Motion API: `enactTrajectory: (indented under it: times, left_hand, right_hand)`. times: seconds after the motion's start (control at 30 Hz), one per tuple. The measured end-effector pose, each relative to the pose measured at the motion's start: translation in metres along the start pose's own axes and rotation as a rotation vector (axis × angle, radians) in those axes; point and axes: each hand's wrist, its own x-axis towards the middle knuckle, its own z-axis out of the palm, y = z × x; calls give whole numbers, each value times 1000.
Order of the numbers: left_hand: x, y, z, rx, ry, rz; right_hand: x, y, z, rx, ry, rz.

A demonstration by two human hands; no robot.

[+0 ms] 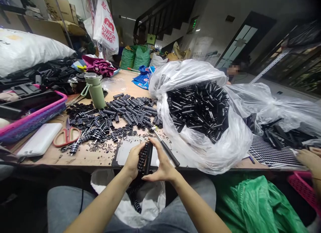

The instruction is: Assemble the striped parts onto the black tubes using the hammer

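Near the table's front edge, my left hand (133, 161) is wrapped round a black part with a row of ridged rollers (142, 158). My right hand (162, 162) curves around the part's other side, thumb and fingers at its smooth black side (148, 156). Just right of them a hammer (165, 147) lies on the table. Beneath my hands an open white bag (152, 206) sits between my legs, with a ridged black piece (136, 204) in it. Behind my hands lie a heap of ridged black rollers (135, 109) and many small black rings (100, 149).
A large plastic bag (233, 139) of black parts stands right of centre. Scissors (66, 136), a white power bank (40, 139), a green bottle (95, 90) and a pink-rimmed basket (56, 104) are on the left. Another person's hand (309, 159) is at the far right.
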Motion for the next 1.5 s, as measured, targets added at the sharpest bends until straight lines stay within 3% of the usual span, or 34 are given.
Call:
enactTrajectory:
  times: [0.27, 0.5, 0.73, 0.8, 0.9, 1.0, 1.1, 1.2, 1.3, 1.4, 1.5]
  left_hand:
    - [-5, 5, 8, -2, 19, -94]
    - [-7, 4, 11, 139, 57, -28]
    - [7, 1, 1, 322, 58, -84]
    - [12, -6, -6, 516, 28, 63]
    - [18, -22, -22, 1031, 25, 514]
    - [23, -32, -39, 1505, -17, 776]
    - [26, -31, -52, 1824, -123, 884]
    - [24, -24, -56, 1984, -137, 971]
    - [20, -20, -55, 2026, -119, 980]
    - [18, -19, -55, 2038, -145, 937]
    - [18, -22, -54, 2048, -183, 872]
  right_hand:
    - [-6, 10, 9, 23, 13, 30]
    - [-7, 12, 14, 112, 22, 91]
    - [-5, 14, 28, 32, 97, 224]
    - [-5, 17, 38, -50, 133, 260]
    - [-7, 24, 51, -210, 164, 300]
    - [-10, 33, 45, -375, 67, 361]
    - [-12, 44, 18, -635, 33, 622]
    - [-18, 48, -12, -791, -6, 866]
    - [-40, 33, -23, -647, -21, 878]
    - [-71, 10, -17, -416, 55, 835]
    - [-94, -8, -8, -357, -7, 866]
